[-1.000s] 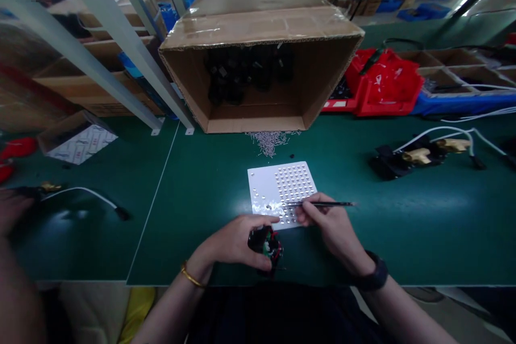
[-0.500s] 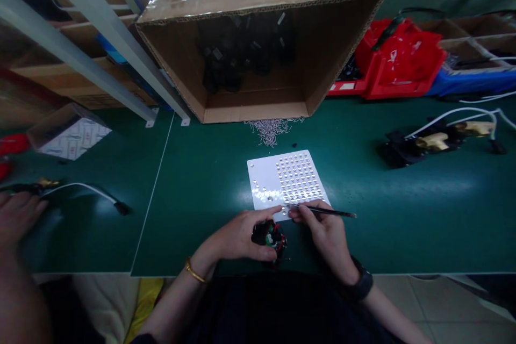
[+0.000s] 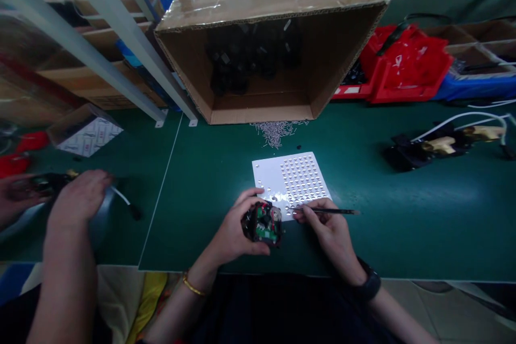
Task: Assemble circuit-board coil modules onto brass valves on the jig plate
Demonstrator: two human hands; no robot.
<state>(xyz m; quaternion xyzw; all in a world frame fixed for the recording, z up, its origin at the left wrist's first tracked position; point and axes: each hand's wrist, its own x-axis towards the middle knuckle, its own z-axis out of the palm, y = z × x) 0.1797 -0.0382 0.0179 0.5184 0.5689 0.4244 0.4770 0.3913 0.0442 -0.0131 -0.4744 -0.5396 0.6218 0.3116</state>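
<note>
In the head view, the left hand (image 3: 231, 234) has a rounded grip, thumb below and fingers above, closed around the black unit (image 3: 268, 226). The unit is held just over the near edge of the tabletop (image 3: 403, 231), its open side with a green board turned toward the right hand (image 3: 328, 228), probably so the inside stays reachable.

The right grip is narrow, thumb and fingers pinching slim tweezers (image 3: 341, 211). Their tip is over the lower part of the white sheet (image 3: 269, 171), among small shiny discs (image 3: 302, 174); whether it holds one is too small to tell.

The sheet lies flat just beyond both hands, presumably for short reaches. Loose pins (image 3: 273, 133) are heaped farther off, before the carton (image 3: 282, 2), whose mouth faces the person, likely for access.
</note>
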